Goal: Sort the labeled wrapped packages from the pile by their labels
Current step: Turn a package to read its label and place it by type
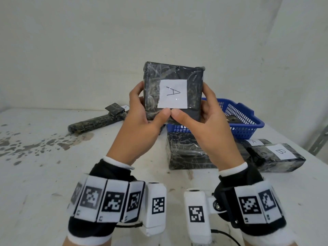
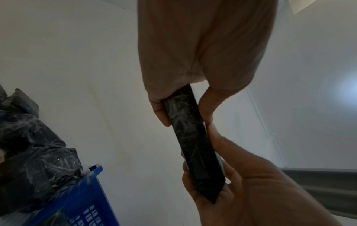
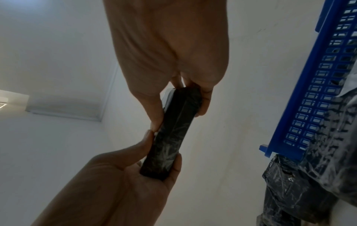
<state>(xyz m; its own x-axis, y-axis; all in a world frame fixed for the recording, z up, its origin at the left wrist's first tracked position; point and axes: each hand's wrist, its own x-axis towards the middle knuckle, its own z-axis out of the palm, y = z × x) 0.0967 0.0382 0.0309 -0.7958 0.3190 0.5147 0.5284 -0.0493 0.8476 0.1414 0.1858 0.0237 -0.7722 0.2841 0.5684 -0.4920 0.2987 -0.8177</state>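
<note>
Centre frame, above the white stained tabletop point(image 1: 44, 174), I hold a flat black plastic-wrapped package with a white "A" label point(image 1: 173, 89) upright, bare table open at lower left. My left hand point(image 1: 140, 125) and right hand point(image 1: 209, 126) pinch its lower edges, thumbs touching. Behind it at right sits a blue slotted plastic basket point(image 1: 245, 119); wrapped packages lie below it.

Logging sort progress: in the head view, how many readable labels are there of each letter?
Label A: 2 (held package; right rear package)
Label B: 1 (front right package)
Total: 3
</note>
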